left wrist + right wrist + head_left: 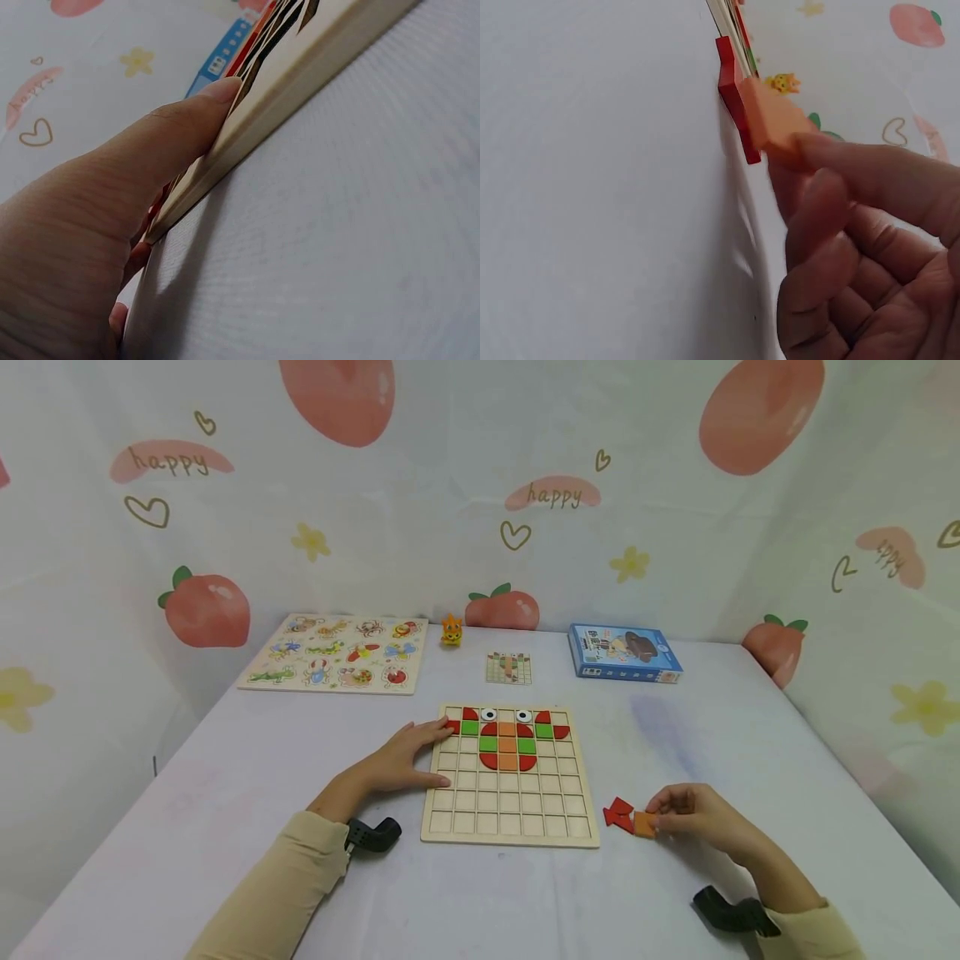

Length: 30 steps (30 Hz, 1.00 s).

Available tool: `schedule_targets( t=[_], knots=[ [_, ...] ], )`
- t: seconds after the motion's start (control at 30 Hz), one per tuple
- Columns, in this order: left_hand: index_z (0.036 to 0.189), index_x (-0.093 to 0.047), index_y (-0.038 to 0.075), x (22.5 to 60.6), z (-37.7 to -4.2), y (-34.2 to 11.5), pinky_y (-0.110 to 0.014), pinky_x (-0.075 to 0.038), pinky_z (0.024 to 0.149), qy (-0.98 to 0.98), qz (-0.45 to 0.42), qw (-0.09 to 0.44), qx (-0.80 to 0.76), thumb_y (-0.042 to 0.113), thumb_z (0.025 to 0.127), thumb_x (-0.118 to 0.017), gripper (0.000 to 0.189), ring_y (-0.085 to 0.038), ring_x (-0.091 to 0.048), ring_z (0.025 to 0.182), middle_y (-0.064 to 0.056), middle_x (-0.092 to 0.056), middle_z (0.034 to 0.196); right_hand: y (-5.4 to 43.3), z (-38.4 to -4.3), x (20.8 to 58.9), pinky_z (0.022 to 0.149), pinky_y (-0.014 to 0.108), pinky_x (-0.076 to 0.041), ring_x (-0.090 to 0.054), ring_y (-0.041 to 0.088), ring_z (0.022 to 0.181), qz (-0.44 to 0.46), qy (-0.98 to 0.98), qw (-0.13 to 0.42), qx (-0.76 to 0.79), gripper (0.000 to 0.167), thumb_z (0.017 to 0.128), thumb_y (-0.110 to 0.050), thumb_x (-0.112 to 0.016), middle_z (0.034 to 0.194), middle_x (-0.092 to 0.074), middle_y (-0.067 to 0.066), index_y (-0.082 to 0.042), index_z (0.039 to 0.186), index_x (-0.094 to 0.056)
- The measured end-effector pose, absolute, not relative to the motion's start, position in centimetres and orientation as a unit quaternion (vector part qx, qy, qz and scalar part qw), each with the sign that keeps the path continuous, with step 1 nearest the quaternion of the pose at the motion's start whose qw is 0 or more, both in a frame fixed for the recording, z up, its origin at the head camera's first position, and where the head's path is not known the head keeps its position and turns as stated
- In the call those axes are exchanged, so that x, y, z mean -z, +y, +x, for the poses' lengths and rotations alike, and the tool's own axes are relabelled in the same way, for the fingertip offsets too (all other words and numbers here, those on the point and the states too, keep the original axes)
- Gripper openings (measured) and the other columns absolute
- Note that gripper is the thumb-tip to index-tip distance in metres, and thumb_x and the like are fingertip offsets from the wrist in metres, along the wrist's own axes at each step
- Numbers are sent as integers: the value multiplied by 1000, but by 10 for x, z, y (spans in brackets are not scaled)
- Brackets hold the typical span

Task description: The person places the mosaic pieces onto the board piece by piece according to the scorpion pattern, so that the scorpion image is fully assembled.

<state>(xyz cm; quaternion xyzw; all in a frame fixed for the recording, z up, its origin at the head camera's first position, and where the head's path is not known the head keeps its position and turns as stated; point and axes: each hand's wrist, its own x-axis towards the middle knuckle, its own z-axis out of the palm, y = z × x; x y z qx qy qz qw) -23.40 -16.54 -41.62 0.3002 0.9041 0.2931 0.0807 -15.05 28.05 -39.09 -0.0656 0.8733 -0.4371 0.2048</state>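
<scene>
A square wooden grid board (510, 840) lies flat on the table, its upper cells filled with red, green and orange tiles and two eye pieces. My left hand (393, 764) rests against the board's left side with fingers spread; in the left wrist view the thumb (180, 127) lies over the rim. Right of the board, my right hand (701, 817) pinches an orange square tile (776, 120) between thumb and fingers. Beside that tile are several small red pieces (619, 814), also visible as red pieces (731, 82) in the right wrist view.
Behind the board lies a small pattern card (509, 668). An insect puzzle board (337, 653) is at the back left, near a small orange toy figure (452, 631). A blue box (626, 653) lies at the back right. A printed cloth hangs behind the table.
</scene>
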Motion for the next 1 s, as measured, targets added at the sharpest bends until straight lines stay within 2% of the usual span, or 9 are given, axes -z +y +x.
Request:
schedule_targets(
  t=[0.37,0.6,0.77,1.0],
  knots=[
    [143,-38,11,416,-234,-165,-48,-5,119,906,295,84,-290,48,76,-72,83,-27,-18,144,-7,-23,155,258,-164,384,54,22,-46,-52,10,64,-99,844,226,476,33,84,-24,-68,80,-63,3,6,99,-62],
    [143,-38,12,417,-234,-165,-48,-5,119,906,296,84,-291,48,76,-72,83,-26,-18,144,-7,-22,155,240,-175,379,56,24,-48,-53,12,66,-110,843,232,473,33,85,-25,-68,80,-65,2,4,100,-65],
    [143,-38,12,417,-234,-166,-49,-5,119,906,297,82,-290,47,77,-72,82,-27,-19,144,-7,-23,155,222,-185,377,54,23,-46,-51,12,61,-126,839,233,475,32,84,-25,-69,78,-64,2,3,99,-65],
    [143,-38,12,417,-234,-166,-49,-5,119,905,298,83,-293,47,77,-72,82,-27,-18,144,-7,-23,155,189,-201,376,56,21,-46,-50,13,64,-136,832,240,481,29,84,-21,-70,79,-65,1,3,100,-65]
  ],
)
